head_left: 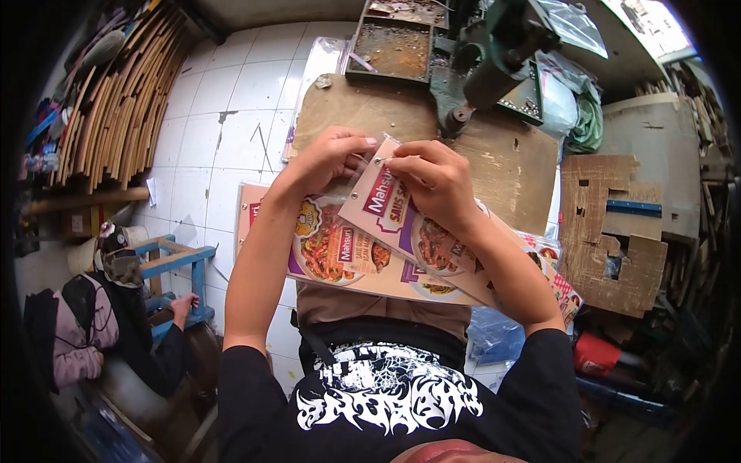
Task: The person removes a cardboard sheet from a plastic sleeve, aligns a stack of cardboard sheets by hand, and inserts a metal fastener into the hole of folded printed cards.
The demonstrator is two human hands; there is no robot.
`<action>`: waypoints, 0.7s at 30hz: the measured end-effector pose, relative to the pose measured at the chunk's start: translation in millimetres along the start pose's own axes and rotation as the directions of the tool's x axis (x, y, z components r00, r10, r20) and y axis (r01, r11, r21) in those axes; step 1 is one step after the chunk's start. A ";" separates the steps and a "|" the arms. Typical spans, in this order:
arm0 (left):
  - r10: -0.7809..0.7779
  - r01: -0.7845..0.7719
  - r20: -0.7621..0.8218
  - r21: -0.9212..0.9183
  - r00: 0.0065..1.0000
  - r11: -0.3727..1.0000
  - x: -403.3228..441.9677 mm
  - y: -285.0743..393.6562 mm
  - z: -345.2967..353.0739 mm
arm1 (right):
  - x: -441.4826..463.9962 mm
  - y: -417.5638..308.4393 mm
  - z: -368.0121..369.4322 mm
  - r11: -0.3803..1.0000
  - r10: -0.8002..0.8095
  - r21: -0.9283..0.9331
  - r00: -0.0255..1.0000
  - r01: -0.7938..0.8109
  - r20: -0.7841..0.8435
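A printed Mahsuri food advertising sheet [386, 217] is tilted in front of me, its narrow corner pointing away. A small metal eyelet [378, 160] shows at that corner. My right hand [436, 181] pinches the sheet right by the eyelet, thumb and index finger together. From the other side, my left hand [337, 160] grips the sheet's edge near the same corner, its fingertips partly hidden. Beneath lies another Mahsuri sheet [324, 243] with food pictures, resting over my lap and the front of the wooden board [494, 181].
A green metal press [482, 73] stands at the board's far side. Trays of small metal parts [390, 48] sit behind it. Stacked wooden boards [116, 100] line the left. Another person's hand [184, 307] rests by a blue wooden frame [197, 270]. Cut plywood [610, 231] leans at right.
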State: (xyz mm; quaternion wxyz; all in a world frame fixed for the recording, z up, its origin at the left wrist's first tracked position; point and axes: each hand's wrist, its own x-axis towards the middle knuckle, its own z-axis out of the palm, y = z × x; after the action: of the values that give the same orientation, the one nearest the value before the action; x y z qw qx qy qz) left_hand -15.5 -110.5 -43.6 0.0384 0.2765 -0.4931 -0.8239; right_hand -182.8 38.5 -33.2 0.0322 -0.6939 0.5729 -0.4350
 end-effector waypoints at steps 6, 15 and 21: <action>-0.025 0.025 0.040 -0.023 0.999 0.999 0.1 3.1 -3.1 | 4.8 -2.9 2.2 1.000 0.002 -0.027 1.000 -0.002 0.002; -0.067 0.066 0.033 0.034 0.997 0.997 3.0 2.3 -2.0 | 5.8 -1.7 5.1 0.996 -0.010 -0.088 0.999 0.014 0.040; -0.071 0.067 0.064 0.064 0.995 0.996 3.2 3.0 -1.5 | 6.8 -4.9 3.9 0.979 -0.061 -0.188 0.995 0.075 0.080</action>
State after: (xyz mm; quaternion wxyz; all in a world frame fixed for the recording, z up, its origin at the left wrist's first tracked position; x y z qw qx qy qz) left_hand -18.1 -114.3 -43.0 -0.0150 0.2668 -0.5097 -0.8178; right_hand -176.8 32.7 -29.2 -0.0282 -0.7286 0.5862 -0.3531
